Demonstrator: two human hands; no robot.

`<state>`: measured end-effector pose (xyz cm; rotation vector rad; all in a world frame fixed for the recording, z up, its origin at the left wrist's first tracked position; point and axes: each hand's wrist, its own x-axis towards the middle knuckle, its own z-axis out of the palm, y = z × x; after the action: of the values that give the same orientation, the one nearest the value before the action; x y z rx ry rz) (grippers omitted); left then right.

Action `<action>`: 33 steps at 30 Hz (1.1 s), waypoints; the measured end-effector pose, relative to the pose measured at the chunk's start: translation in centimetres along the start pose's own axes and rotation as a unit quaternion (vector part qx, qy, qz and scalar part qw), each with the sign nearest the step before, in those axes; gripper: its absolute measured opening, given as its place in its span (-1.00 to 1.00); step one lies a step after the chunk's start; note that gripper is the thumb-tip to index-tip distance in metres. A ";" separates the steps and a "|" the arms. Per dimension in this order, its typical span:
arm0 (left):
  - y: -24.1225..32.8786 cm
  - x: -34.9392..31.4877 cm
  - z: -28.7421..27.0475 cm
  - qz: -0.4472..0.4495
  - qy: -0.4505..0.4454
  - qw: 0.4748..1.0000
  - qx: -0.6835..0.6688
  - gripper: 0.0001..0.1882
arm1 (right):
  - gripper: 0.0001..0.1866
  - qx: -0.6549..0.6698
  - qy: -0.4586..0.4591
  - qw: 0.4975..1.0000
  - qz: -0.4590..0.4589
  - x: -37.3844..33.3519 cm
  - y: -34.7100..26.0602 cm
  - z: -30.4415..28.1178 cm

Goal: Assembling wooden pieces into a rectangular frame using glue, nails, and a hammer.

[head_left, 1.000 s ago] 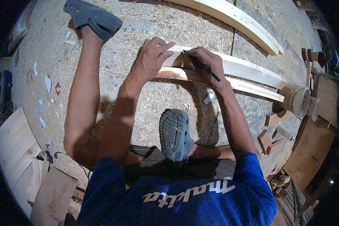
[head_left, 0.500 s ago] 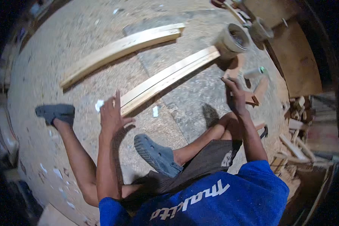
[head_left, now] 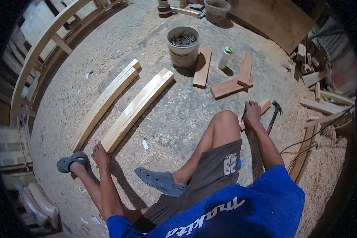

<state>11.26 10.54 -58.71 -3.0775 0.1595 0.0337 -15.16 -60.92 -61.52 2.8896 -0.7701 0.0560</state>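
Note:
My left hand (head_left: pixel 101 156) is closed at the near end of a pair of pale wooden beams (head_left: pixel 137 107) lying side by side on the floor. Farther left, another pale beam pair (head_left: pixel 105 105) lies roughly parallel. Beyond my raised knee, my right hand (head_left: pixel 252 114) is low with its fingers curled together. A small dark thing shows at its fingertips, too small to name. Under and beside that hand lies a short wooden piece (head_left: pixel 265 105), partly hidden. Just right of it rests a claw hammer (head_left: pixel 276 108) with a dark head and a reddish handle.
A bucket (head_left: pixel 182 53) of thin metal pieces, probably nails, stands ahead. Reddish-brown boards (head_left: pixel 230 87) and a white bottle (head_left: pixel 225 59) with a green cap are beside it. Wood offcuts (head_left: pixel 325 105) and a black cable (head_left: pixel 305 141) lie at right. A wooden frame (head_left: pixel 43 41) stands far left.
My view has shifted. My left hand, spread beside the beams' near end before, now closes at that end. My right hand has moved away from the reddish-brown boards, down near the hammer.

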 end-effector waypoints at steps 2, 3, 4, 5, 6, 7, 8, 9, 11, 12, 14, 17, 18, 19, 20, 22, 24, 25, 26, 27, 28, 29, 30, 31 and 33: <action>0.2 -0.5 0.1 -0.020 0.014 0.999 -0.033 -0.11 | -0.68 -0.015 -0.001 0.999 0.034 1.1 -0.8 -0.4; -0.7 -0.9 0.7 -0.015 0.013 0.999 -0.025 -0.11 | -0.71 -0.029 0.006 0.999 0.044 1.8 -1.5 -0.6; -1.4 -1.3 1.4 -0.002 0.041 0.998 -0.039 -0.07 | -0.73 -0.047 0.013 0.997 0.055 2.3 -1.9 -0.6; -0.5 -1.2 1.6 0.015 0.064 0.996 -0.058 -0.03 | -0.73 -0.052 0.006 0.997 0.063 2.5 -1.3 -0.2; 0.4 -1.4 1.8 0.006 0.048 0.996 -0.076 -0.02 | -0.73 -0.065 0.003 0.996 0.067 2.7 -0.8 0.1; 0.7 -1.7 2.2 0.011 0.045 0.996 -0.078 -0.02 | -0.72 -0.075 0.005 0.995 0.068 3.3 -0.5 0.5; 0.1 -2.5 2.9 0.025 0.080 0.991 -0.104 -0.05 | -0.73 -0.068 0.003 0.995 0.070 3.5 -0.5 0.7; -0.3 -3.3 3.7 0.039 0.115 0.984 -0.132 -0.08 | -0.73 -0.072 -0.002 0.994 0.078 3.6 -0.2 0.7; -0.3 -5.9 3.6 -0.004 0.115 0.983 -0.140 -0.15 | -0.70 -0.064 -0.038 0.995 0.067 4.1 -1.3 -0.7; -0.6 -7.0 3.9 -0.015 0.112 0.982 -0.149 -0.16 | -0.67 -0.048 -0.062 0.993 0.088 4.7 -1.9 -1.9; -0.9 -8.9 4.7 -0.021 0.105 0.981 -0.162 -0.17 | -0.64 -0.005 -0.029 0.992 0.121 5.9 -1.1 -2.5; -1.2 -11.3 4.7 -0.014 0.115 0.976 -0.186 -0.20 | -0.47 0.146 0.055 0.969 0.191 8.6 -2.7 -4.7; -0.7 -11.7 4.6 -0.032 0.098 0.974 -0.202 -0.22 | -0.33 0.247 0.104 0.935 0.231 9.7 -3.4 -5.4; -0.5 -12.0 4.5 -0.048 0.081 0.972 -0.216 -0.24 | -0.33 0.246 0.105 0.935 0.233 10.9 -3.5 -5.1; -0.5 -12.1 4.7 -0.047 0.083 0.971 -0.218 -0.24 | -0.20 0.238 0.109 0.931 0.255 12.3 -3.6 -4.6; -0.4 -12.1 4.8 -0.034 0.078 0.967 -0.241 -0.27 | -0.06 0.222 0.069 0.925 0.302 14.2 -4.1 -4.4; -0.5 -12.0 4.6 -0.033 0.081 0.968 -0.235 -0.28 | -0.12 0.220 0.057 0.925 0.304 15.2 -3.7 -3.7; -0.6 -12.1 4.3 -0.032 0.080 0.969 -0.229 -0.29 | -0.19 0.217 0.043 0.926 0.306 15.6 -3.3 -2.9; -0.3 -11.9 4.0 -0.028 0.080 0.969 -0.232 -0.29 | -0.19 0.214 0.046 0.925 0.310 15.9 -1.8 -1.8; 0.4 -11.6 3.7 -0.032 0.073 0.970 -0.228 -0.31 | -0.28 0.437 0.114 0.828 0.332 16.0 0.6 -0.7; 0.4 -11.7 3.2 -0.045 0.069 0.973 -0.216 -0.32 | -0.36 0.639 0.168 0.677 0.325 16.0 0.5 -1.1; 0.2 -11.7 3.1 -0.044 0.069 0.973 -0.217 -0.32 | -0.36 0.638 0.168 0.677 0.326 15.5 0.5 -1.4; -0.1 -11.7 3.2 -0.045 0.073 0.973 -0.215 -0.33 | -0.40 0.796 0.192 0.496 0.288 14.2 0.7 -1.6; -1.3 -12.2 3.1 -0.052 0.078 0.973 -0.209 -0.34 | -0.41 0.909 0.198 0.283 0.233 12.6 -0.6 -2.7; -1.4 -12.1 3.2 -0.051 0.094 0.969 -0.225 -0.36 | -0.36 0.927 0.175 0.266 0.200 9.3 -2.1 -5.3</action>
<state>-0.66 13.36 -61.48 -3.5338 -0.0012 -0.2652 -6.02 -62.87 -55.89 -0.5748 0.4889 -0.9037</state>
